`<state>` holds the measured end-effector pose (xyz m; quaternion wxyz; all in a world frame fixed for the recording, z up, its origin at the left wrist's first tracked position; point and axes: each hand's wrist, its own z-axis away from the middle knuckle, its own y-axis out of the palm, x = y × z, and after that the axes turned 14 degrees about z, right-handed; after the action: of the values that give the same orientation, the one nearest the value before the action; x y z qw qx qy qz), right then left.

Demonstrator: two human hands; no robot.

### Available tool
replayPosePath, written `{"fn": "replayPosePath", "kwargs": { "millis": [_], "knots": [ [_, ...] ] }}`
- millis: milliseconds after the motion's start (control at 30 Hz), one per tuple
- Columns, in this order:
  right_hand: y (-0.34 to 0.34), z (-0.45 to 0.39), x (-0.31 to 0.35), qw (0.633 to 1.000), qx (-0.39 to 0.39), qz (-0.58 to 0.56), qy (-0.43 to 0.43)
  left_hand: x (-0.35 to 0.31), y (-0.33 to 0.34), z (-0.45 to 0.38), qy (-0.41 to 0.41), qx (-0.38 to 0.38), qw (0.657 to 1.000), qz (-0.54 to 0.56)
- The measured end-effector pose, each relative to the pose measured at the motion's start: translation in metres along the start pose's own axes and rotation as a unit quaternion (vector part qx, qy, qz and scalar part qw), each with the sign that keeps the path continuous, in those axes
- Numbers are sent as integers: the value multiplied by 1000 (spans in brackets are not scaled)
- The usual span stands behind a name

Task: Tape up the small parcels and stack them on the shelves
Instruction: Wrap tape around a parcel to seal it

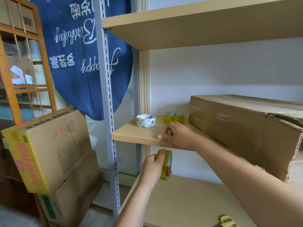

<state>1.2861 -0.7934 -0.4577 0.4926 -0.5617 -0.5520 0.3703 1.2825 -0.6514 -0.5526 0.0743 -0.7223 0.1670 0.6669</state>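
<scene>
Middle shelf (131, 136): two tape rolls side by side at rear left (146, 120) (174, 117); long carton (237, 125) to their right. Stacked boxes (49, 149) left of the shelving upright (106, 95).

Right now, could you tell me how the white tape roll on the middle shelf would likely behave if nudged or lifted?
The white tape roll lies flat on its side face on the middle shelf, so a nudge would probably slide it, not roll it. It looks like a rigid ring with an open core, likely light and easy to pinch. Stood on edge, it could roll off.
</scene>
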Motion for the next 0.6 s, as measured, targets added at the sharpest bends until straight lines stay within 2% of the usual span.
{"fn": "replayPosePath", "kwargs": {
  "millis": [133,200,300,367,433,500,567,600],
  "knots": [
    [13,-17,0,995,-49,-36,83,-2,1,3,11,21,1000,-2],
    [18,-17,2,989,-112,-23,96,-5,1,11,24,23,999,-6],
    [28,2,3,974,-225,37,-8,-6,3,25,9,-20,999,29],
    [32,18,1,966,-193,141,-96,-8,3,37,-13,-62,998,20],
    [31,35,0,963,-143,204,-107,-8,1,49,8,-102,995,-5],
    [32,68,-3,965,-181,168,-92,5,-6,71,25,-113,993,-12],
    [41,125,-12,972,-209,81,-68,41,-15,104,10,-56,998,-36],
    [49,158,-19,981,-181,26,-59,66,-18,123,-23,-15,999,-26]
  ]
}}
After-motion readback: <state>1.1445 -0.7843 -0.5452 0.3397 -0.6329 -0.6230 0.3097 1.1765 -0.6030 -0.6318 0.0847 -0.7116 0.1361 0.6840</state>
